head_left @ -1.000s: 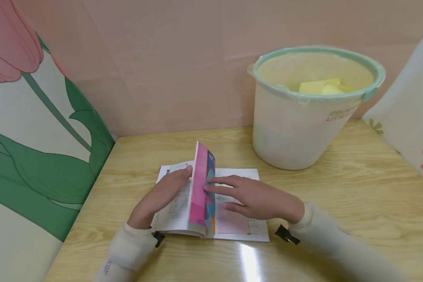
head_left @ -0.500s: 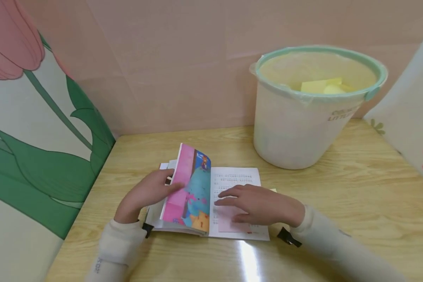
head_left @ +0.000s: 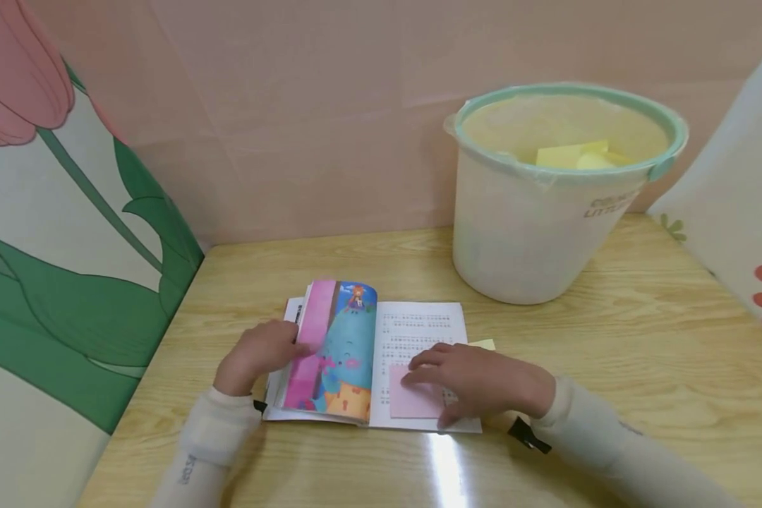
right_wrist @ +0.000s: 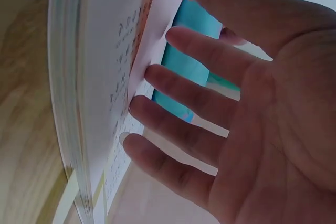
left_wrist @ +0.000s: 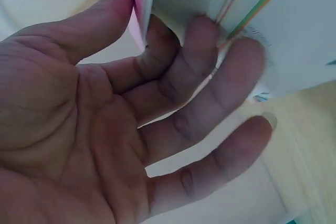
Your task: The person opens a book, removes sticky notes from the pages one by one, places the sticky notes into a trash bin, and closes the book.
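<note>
An open book (head_left: 415,317) lies on the table, with a colourful picture page (head_left: 346,353) on its left side and printed text on its right. At the left edge, my left hand (head_left: 257,356) pinches the picture page, thumb on top; in the left wrist view the index finger curls behind the sheet (left_wrist: 139,3). Over the right page hovers or rests my right hand (head_left: 482,381), its fingertips at a pink sticky note (head_left: 413,398). Seen from the right wrist, the fingers (right_wrist: 184,93) are nearly straight and reach the page.
A pale yellow paper tab (head_left: 484,345) sticks out from the book's right edge. Behind, to the right, stands a white bucket (head_left: 521,226) with a mint rim, a clear liner and yellow paper inside. A pink wall covering (head_left: 324,127) backs the wooden table (head_left: 609,353).
The picture page has swung from upright down to the left, with my left hand going from behind it to its left edge. My right hand has moved off that page towards the pink note.
</note>
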Available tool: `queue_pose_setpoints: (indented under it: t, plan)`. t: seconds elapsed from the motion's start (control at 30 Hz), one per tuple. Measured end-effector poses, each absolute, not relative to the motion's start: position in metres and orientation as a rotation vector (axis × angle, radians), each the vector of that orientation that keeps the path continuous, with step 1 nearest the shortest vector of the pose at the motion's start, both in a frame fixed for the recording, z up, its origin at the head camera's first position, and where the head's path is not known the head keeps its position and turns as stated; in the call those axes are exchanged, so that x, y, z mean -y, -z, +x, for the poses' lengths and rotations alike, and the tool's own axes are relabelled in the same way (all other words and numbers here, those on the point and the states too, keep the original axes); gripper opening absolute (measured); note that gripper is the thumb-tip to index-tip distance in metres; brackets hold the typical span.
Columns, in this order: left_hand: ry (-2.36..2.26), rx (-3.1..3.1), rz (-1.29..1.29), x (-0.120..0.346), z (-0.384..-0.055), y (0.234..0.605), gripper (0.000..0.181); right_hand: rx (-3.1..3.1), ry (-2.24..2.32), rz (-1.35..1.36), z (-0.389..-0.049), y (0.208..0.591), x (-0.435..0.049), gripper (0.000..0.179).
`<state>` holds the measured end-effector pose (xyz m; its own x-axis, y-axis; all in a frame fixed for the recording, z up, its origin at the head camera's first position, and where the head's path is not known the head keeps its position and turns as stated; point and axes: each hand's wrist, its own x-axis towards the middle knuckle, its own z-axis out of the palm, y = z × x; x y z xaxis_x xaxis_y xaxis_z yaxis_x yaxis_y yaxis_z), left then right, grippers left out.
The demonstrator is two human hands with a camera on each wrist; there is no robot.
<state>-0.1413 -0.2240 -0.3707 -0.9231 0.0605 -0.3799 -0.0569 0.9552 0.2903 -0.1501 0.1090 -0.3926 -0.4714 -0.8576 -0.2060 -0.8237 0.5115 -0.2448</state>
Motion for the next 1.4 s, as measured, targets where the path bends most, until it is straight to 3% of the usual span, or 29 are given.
queue_pose_setpoints:
  t: [0.43,0.67,0.77,0.97,1.4]
  plan:
    - [0.016,-2.924,0.079,0.202,-0.139,0.389,0.043,-2.51,0.077,-1.558,-0.147,0.396,-0.107,0.067]
    - [-0.055,-3.055,0.563,0.185,-0.138,0.394,0.068,-2.512,0.079,-1.533,-0.147,0.396,-0.106,0.062]
    - [-0.169,-2.997,0.684,0.18,-0.137,0.393,0.07,-2.513,0.085,-1.534,-0.147,0.395,-0.106,0.063]
    - [-0.333,-2.885,0.63,0.174,-0.136,0.39,0.049,-2.506,0.081,-1.496,-0.146,0.394,-0.105,0.065]
    - [-0.674,-2.609,0.6,0.186,-0.134,0.394,0.087,-2.508,0.136,-1.39,-0.146,0.389,-0.103,0.065]
